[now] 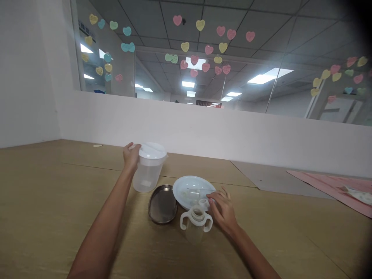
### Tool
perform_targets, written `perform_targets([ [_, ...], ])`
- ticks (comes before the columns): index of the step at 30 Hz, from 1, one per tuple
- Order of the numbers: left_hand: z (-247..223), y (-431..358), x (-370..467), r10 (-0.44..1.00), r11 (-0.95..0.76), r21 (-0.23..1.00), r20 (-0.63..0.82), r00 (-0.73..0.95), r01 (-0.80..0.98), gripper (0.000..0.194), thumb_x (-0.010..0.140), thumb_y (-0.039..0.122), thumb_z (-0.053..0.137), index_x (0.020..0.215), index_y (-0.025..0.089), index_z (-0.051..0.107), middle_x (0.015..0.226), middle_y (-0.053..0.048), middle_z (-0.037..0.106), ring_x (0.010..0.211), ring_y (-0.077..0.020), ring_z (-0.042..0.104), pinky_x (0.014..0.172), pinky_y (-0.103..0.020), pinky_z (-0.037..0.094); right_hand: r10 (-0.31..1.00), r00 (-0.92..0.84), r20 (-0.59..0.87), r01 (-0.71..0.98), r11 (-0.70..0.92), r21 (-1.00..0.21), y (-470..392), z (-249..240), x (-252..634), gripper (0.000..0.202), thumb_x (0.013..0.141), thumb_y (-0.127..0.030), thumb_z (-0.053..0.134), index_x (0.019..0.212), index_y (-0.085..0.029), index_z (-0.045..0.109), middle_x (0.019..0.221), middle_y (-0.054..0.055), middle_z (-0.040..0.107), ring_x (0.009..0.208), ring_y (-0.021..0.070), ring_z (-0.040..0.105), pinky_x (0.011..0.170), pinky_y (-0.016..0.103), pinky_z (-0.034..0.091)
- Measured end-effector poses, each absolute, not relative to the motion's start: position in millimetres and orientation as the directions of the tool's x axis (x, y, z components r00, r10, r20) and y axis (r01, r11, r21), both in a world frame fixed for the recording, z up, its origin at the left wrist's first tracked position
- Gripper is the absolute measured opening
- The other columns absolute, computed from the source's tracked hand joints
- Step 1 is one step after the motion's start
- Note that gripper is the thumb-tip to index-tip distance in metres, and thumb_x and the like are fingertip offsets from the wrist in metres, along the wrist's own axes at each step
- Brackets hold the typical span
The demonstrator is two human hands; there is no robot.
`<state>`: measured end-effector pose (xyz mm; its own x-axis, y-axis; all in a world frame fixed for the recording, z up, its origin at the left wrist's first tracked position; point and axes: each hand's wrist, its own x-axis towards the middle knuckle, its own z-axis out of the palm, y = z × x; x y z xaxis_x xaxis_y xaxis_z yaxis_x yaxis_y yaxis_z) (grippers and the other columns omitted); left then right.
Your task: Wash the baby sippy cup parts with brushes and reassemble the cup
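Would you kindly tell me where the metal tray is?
In the head view, the metal tray lies left of the pale bowl, in front of the pitcher.

Along the back we see a white wall [186,124], and above it a wide glass pane [247,50] dotted with heart-shaped notes [250,36] in pink, yellow, blue and green. In the glass we see ceiling lights [270,76]. To our right, a pink cloth [322,185] lies beside a grey sheet [279,184]; the white thing [359,194] on the cloth is perhaps crumpled paper.
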<state>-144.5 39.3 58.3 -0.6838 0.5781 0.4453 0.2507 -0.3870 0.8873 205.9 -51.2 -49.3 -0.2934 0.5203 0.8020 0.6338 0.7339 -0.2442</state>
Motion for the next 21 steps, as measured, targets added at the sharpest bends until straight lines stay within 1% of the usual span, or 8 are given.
perform_targets([
  [2,64.6,31.5,-127.7,0.606,-0.473,0.863,0.466,-0.645,0.178,0.058,0.060,0.030,0.061,0.115,0.014,0.047,0.087,-0.007,0.060,0.071,-0.0124,0.059,0.071,-0.027,0.049,0.487,-0.291,0.823,0.505,0.809,-0.300,-56.4,-48.3,204.4,0.022,0.083,-0.026,0.037,0.091,-0.022,0.057,0.082,0.003,0.062,0.083,0.0183,0.055,0.094,0.045,0.026],
  [3,67.9,27.0,-118.6,0.617,-0.520,0.837,0.506,-0.603,0.171,0.058,0.058,0.028,0.063,0.114,0.015,0.049,0.089,-0.007,0.061,0.074,-0.0132,0.060,0.073,-0.027,0.049,0.469,-0.309,0.827,0.453,0.837,-0.305,-58.9,-48.5,203.0,0.024,0.083,-0.027,0.035,0.095,-0.021,0.055,0.082,0.003,0.061,0.083,0.0185,0.054,0.093,0.045,0.027],
  [5,73.5,17.9,-101.1,0.619,-0.600,0.776,0.605,-0.501,0.195,0.058,0.057,0.024,0.064,0.113,0.016,0.051,0.090,-0.008,0.062,0.083,-0.0156,0.060,0.077,-0.028,0.049,0.430,-0.379,0.819,0.409,0.872,-0.268,-62.9,-50.5,198.4,0.028,0.082,-0.030,0.037,0.102,-0.020,0.053,0.078,0.003,0.059,0.079,0.0185,0.054,0.091,0.045,0.028],
  [8,77.8,7.8,-81.9,0.597,-0.677,0.689,0.720,-0.354,0.261,0.058,0.059,0.023,0.063,0.115,0.016,0.049,0.095,-0.008,0.063,0.094,-0.0183,0.058,0.084,-0.030,0.047,0.371,-0.469,0.801,0.439,0.885,-0.153,-66.2,-55.8,189.4,0.030,0.077,-0.030,0.044,0.105,-0.018,0.051,0.071,0.003,0.056,0.068,0.0173,0.051,0.085,0.045,0.032],
  [12,78.2,-0.2,-68.5,0.557,-0.713,0.612,0.791,-0.253,0.343,0.056,0.061,0.024,0.062,0.115,0.018,0.049,0.110,-0.008,0.058,0.102,-0.0196,0.055,0.092,-0.033,0.043,0.312,-0.474,0.823,0.486,0.872,-0.051,-67.9,-59.6,182.3,0.027,0.075,-0.023,0.047,0.101,-0.017,0.050,0.071,0.003,0.056,0.065,0.0166,0.049,0.075,0.041,0.036],
  [16,80.6,-11.4,-60.7,0.537,-0.732,0.556,0.827,-0.170,0.393,0.057,0.062,0.025,0.061,0.117,0.019,0.048,0.118,-0.006,0.053,0.104,-0.0198,0.054,0.095,-0.033,0.042,0.301,-0.459,0.836,0.520,0.854,-0.022,-68.9,-58.9,182.5,0.026,0.074,-0.023,0.047,0.099,-0.017,0.051,0.067,0.002,0.056,0.061,0.0155,0.049,0.073,0.039,0.036],
  [21,87.9,-30.6,-54.0,0.534,-0.690,0.505,0.839,-0.107,0.518,0.059,0.062,0.026,0.061,0.119,0.023,0.047,0.113,-0.004,0.057,0.101,-0.0197,0.055,0.092,-0.031,0.043,0.295,-0.463,0.836,0.531,0.847,-0.004,-67.5,-61.0,184.8,0.026,0.074,-0.023,0.048,0.099,-0.015,0.052,0.063,0.002,0.055,0.057,0.0141,0.047,0.070,0.038,0.037],
])
